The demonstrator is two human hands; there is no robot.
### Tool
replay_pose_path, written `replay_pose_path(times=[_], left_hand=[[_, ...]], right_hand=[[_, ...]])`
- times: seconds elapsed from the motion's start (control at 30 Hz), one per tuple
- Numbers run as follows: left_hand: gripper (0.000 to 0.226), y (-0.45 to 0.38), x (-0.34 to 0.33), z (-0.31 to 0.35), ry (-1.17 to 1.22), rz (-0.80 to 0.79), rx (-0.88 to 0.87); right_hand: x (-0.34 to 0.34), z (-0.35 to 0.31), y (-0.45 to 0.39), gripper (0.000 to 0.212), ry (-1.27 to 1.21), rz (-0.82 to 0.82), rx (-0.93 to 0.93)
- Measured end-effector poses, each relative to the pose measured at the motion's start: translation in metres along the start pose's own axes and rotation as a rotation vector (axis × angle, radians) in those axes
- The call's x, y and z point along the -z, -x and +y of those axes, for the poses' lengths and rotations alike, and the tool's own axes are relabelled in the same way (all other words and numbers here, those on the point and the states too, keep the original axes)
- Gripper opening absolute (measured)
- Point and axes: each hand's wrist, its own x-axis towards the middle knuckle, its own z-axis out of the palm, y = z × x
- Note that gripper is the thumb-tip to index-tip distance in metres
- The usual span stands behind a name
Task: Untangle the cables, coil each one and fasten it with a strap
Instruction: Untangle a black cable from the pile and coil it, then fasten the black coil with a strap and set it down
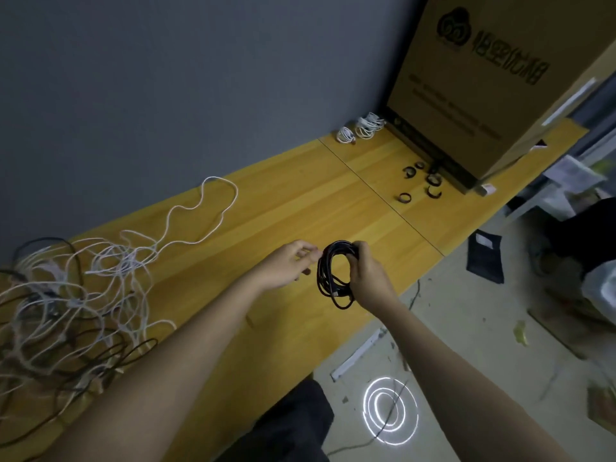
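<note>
A coiled black cable (328, 278) hangs above the yellow wooden table (283, 208), and my right hand (368, 275) grips its right side with fingers curled over the top of the loops. My left hand (288, 265) is just left of the coil, its fingertips pinched together at the coil's upper left edge; whether they hold a strand is unclear. A tangle of white and dark cables (66, 305) lies at the table's left end. Several black straps (421, 183), curled into rings, lie at the far right. Two coiled white cables (361, 128) sit by the wall.
A large cardboard box (483, 81) stands on the table's far right end. Grey wall runs behind the table. The floor on the right holds a dark flat bag (485, 256), papers and litter, with a bright ring of light (388, 410) near my dark-clothed knee.
</note>
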Motion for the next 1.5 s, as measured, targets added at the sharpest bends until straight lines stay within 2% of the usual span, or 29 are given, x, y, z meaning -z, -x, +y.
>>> replay_pose_path(times=[0.2, 0.47, 0.57, 0.73, 0.87, 1.03, 1.17, 1.3, 1.4, 1.5], left_hand=[[0.026, -0.111, 0.001, 0.018, -0.050, 0.060, 0.097], [0.027, -0.233, -0.037, 0.061, -0.237, 0.142, 0.185], [0.025, -0.284, -0.057, 0.076, -0.274, 0.183, 0.221], [0.024, -0.369, -0.093, 0.106, -0.280, 0.183, 0.298], [0.021, -0.432, -0.112, 0.129, -0.326, 0.202, 0.333], [0.026, -0.494, -0.122, 0.146, -0.329, 0.201, 0.335], [0.022, -0.513, -0.125, 0.147, -0.263, 0.235, 0.316], [0.020, -0.498, -0.133, 0.141, -0.210, 0.263, 0.265], [0.027, -0.476, -0.141, 0.130, -0.190, 0.272, 0.250], [0.047, -0.458, -0.150, 0.122, -0.174, 0.187, 0.252]], right_hand=[[0.036, 0.074, -0.080, 0.020, 0.019, -0.065, -0.156], [0.115, 0.190, -0.156, 0.022, 0.057, 0.014, -0.300], [0.141, 0.237, -0.198, 0.022, 0.128, -0.029, -0.271], [0.181, 0.297, -0.273, 0.022, 0.237, -0.207, -0.151], [0.202, 0.326, -0.327, 0.031, 0.267, -0.299, -0.077], [0.208, 0.346, -0.374, 0.040, 0.349, -0.334, -0.004], [0.213, 0.358, -0.388, 0.037, 0.353, -0.336, 0.027], [0.215, 0.363, -0.381, 0.039, 0.351, -0.382, 0.038], [0.211, 0.365, -0.376, 0.036, 0.361, -0.418, 0.052], [0.207, 0.365, -0.371, 0.031, 0.328, -0.421, 0.078]])
